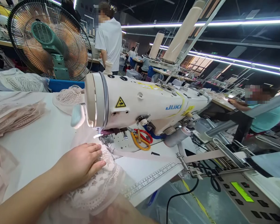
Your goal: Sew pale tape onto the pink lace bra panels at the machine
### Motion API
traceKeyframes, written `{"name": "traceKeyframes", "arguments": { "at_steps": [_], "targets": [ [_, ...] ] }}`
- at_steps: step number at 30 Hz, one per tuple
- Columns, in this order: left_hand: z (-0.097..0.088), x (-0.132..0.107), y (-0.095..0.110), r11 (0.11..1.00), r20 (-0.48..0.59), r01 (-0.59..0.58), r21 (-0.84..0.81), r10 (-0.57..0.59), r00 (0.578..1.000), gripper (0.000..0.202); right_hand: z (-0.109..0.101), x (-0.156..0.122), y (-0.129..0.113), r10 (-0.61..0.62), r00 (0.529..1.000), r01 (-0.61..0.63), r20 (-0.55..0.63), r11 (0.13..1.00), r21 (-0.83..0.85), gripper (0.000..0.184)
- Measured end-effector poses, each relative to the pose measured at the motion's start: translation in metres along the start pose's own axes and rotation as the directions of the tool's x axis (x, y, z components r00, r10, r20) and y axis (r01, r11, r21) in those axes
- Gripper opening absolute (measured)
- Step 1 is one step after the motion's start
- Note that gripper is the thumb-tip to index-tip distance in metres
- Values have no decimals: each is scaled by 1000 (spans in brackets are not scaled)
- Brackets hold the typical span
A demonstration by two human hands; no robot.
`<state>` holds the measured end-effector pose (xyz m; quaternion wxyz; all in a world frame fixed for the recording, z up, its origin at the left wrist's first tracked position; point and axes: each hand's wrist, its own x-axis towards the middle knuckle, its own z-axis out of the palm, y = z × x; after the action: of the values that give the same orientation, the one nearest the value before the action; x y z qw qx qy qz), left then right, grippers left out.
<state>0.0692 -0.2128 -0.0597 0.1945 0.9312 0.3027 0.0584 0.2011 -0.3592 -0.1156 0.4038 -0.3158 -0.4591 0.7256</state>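
Observation:
My left hand (82,163) lies with its fingers stretched over a pale pink lace fabric piece (95,194), close to the needle area of a white sewing machine (133,99). The lace edge has scallops and sheer mesh, and its far end reaches the presser foot (106,140). At the bottom edge my right hand (121,210) is smeared by motion over the lower end of the lace; its fingers cannot be made out. A flat pale elastic band (151,157) runs from the foot to a metal guide (183,161) on the right.
Scissors with orange and red handles (140,141) lie by the machine's base. A printed ruler (151,179) runs along the table's front edge. Lace pieces (16,116) lie at left; a large fan (50,40) stands behind. A control panel (245,193) sits lower right. Other people work beyond.

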Motion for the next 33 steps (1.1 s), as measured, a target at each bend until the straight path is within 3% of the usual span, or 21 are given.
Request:
{"name": "traceKeyframes", "arguments": {
  "at_steps": [3, 9, 15, 19, 22, 26, 29, 33],
  "targets": [
    [4, 0, -1, 998, 6, 39, 39, -39, 999, 65, 4, 6, 2, -8, 1000, 9, -14, 995, 95, 79],
    [12, -3, 0, 990, -88, 20, 138, -8, 996, 62, 7, 10, 2, 60, 985, 18, -161, 897, 441, 56],
    [9, -3, 4, 957, -150, -1, 290, 47, 988, 51, 13, 20, -13, 119, 985, -14, -129, 787, 617, 57],
    [5, 1, 7, 915, -122, 112, 389, -70, 990, 52, 20, 26, -19, 194, 966, -34, -173, 754, 656, 56],
    [5, 3, 5, 908, -51, 137, 395, -127, 991, 55, 26, 30, -18, 228, 934, 22, -275, 732, 681, 54],
    [6, 3, -1, 908, -35, 133, 397, -130, 991, 58, 30, 39, -14, 162, 932, 105, -325, 736, 668, 43],
    [3, 3, -5, 894, -36, 140, 426, -138, 990, 58, 31, 44, -12, 97, 961, 79, -258, 800, 595, 40],
    [0, 1, -16, 902, -48, 135, 411, -127, 991, 53, 24, 35, -16, 108, 989, -54, -99, 895, 444, 59]
  ]
}}
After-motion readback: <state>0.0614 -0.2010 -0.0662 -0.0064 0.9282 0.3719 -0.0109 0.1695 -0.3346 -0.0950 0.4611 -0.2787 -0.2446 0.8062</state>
